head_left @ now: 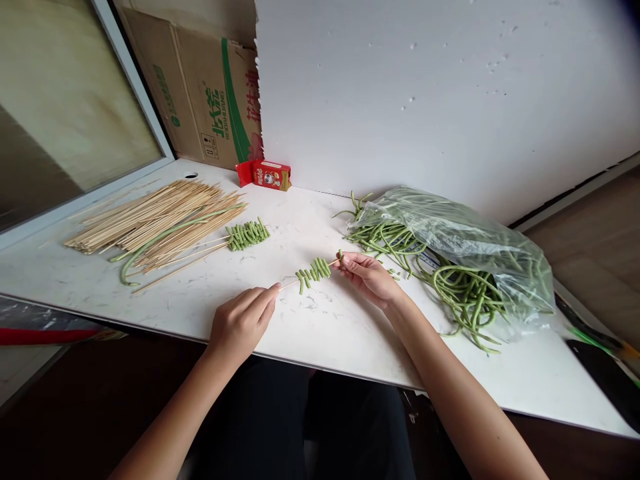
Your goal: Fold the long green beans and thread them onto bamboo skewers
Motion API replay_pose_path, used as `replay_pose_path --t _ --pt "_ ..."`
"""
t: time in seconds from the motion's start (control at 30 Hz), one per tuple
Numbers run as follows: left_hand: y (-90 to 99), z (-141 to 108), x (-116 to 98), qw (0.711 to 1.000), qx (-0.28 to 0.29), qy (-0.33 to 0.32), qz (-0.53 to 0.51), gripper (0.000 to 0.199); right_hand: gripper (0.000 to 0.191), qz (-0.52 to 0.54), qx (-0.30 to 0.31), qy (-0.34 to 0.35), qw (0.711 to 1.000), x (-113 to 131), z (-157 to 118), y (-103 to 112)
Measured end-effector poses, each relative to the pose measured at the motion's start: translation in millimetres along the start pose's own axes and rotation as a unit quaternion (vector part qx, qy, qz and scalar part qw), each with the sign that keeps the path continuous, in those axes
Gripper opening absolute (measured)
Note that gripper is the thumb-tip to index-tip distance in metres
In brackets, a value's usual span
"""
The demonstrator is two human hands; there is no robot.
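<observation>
My left hand (245, 319) is closed around the lower end of a thin wooden skewer (289, 285), near the table's front edge. Several short green bean pieces (314, 272) sit crosswise along the skewer's middle. At its far tip, my right hand (367, 275) pinches one more short bean piece (341, 255) between thumb and fingers. Left of the hands, finished-looking skewers of bean pieces (248, 234) lie side by side. To the right, long green beans (463, 293) spill from a clear plastic bag (440, 210). A few cut pieces lie partly hidden behind my right hand.
A large pile of bare skewers (150, 217) covers the table's left, with a long bean (170, 235) across it. A small red box (271, 175) stands at the back, before a cardboard carton (200, 93). A black object (603, 380) lies at the right edge.
</observation>
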State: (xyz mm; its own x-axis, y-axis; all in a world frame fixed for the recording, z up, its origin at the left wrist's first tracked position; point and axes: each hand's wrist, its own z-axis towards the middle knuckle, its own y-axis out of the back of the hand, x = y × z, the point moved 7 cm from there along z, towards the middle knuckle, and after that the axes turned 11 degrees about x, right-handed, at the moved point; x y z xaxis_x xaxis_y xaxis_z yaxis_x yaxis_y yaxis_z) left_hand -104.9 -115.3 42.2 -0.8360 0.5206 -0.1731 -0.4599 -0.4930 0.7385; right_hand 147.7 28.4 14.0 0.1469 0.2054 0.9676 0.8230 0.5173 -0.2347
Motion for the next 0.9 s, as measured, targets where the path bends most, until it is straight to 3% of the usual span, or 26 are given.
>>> replay_pose_path --t 0.13,0.9 --pt "0.9 0.1 0.2 1.000 -0.002 0.003 0.002 0.037 0.030 0.006 0.022 -0.005 1.000 0.1 -2.0 -2.9" --pt "0.2 -1.0 0.4 1.000 0.001 0.002 -0.004 0.036 0.032 -0.007 0.011 -0.019 1.000 1.7 -3.3 -4.9"
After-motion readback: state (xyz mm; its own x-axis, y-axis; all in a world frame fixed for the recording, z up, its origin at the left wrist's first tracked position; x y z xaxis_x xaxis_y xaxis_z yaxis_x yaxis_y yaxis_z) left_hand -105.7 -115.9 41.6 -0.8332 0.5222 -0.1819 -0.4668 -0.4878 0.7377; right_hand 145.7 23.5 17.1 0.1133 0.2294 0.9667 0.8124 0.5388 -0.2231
